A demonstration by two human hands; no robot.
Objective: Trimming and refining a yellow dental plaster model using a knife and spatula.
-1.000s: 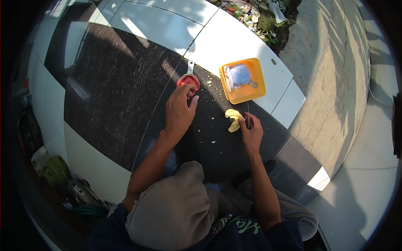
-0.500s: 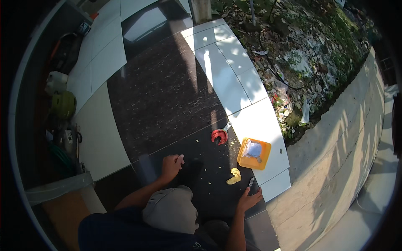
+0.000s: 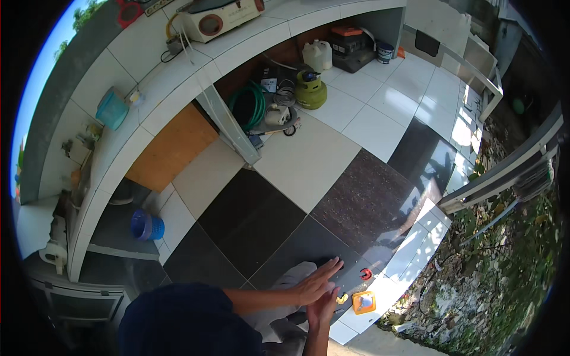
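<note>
My left hand [image 3: 314, 286] reaches across my lap with fingers stretched out together. Below and against it is my right hand [image 3: 322, 308], palm turned toward the left, its fingers partly covered. I see nothing held in either hand. Just right of them a yellow curved lump [image 3: 342, 299] lies on the dark floor tile. An orange-yellow square tub [image 3: 364, 310] with a pale bundle inside stands beside it. Farther off lies a red horseshoe-shaped piece [image 3: 366, 273], small here, resembling a dental impression tray.
A tiled counter [image 3: 249, 44] curves along the left, carrying a stove [image 3: 219, 18]. Under it stand a green gas cylinder [image 3: 311, 94], white jugs [image 3: 317, 56] and a coiled green hose [image 3: 249, 107]. A blue basket [image 3: 146, 225] sits at left. Littered soil [image 3: 463, 296] borders the tiles at right.
The view has swung left and up toward the counter. My hands, apart before, have come together. The small dark object by my right hand is no longer visible there.
</note>
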